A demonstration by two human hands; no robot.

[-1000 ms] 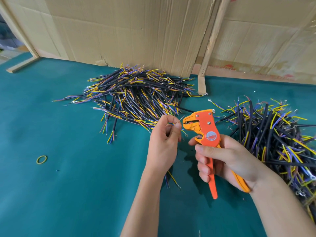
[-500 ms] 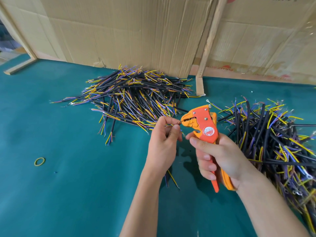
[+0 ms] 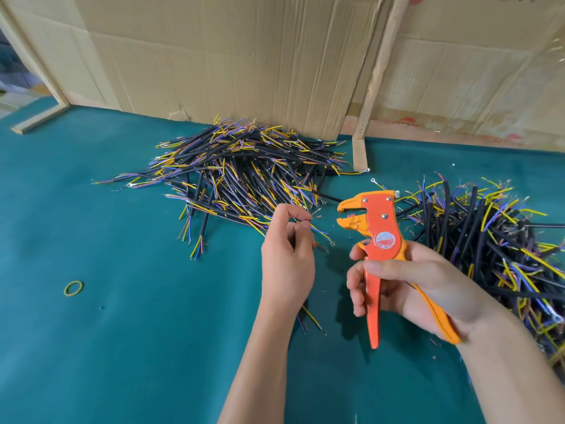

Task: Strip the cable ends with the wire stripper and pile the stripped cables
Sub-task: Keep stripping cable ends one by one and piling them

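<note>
My right hand (image 3: 406, 286) grips the handles of an orange wire stripper (image 3: 374, 237), its jaws parted and pointing left. My left hand (image 3: 287, 258) pinches one short black cable (image 3: 308, 316) near its top, where bare copper strands fan out beside the fingertips; the cable's lower end hangs below my wrist. A gap separates the strands from the jaws. One pile of black cables with yellow, blue and brown cores (image 3: 244, 175) lies behind my left hand. A second pile (image 3: 489, 240) lies to the right of my right hand.
The green table mat (image 3: 122, 332) stretches out to the left and front. A yellow rubber band (image 3: 73, 288) lies on it at the left. Cardboard sheets (image 3: 244, 56) and a wooden strip (image 3: 371, 87) stand along the back edge.
The stripper's jaws have drawn away to the right from the cable end, which now shows bare strands. The handles have spread apart in my right hand.
</note>
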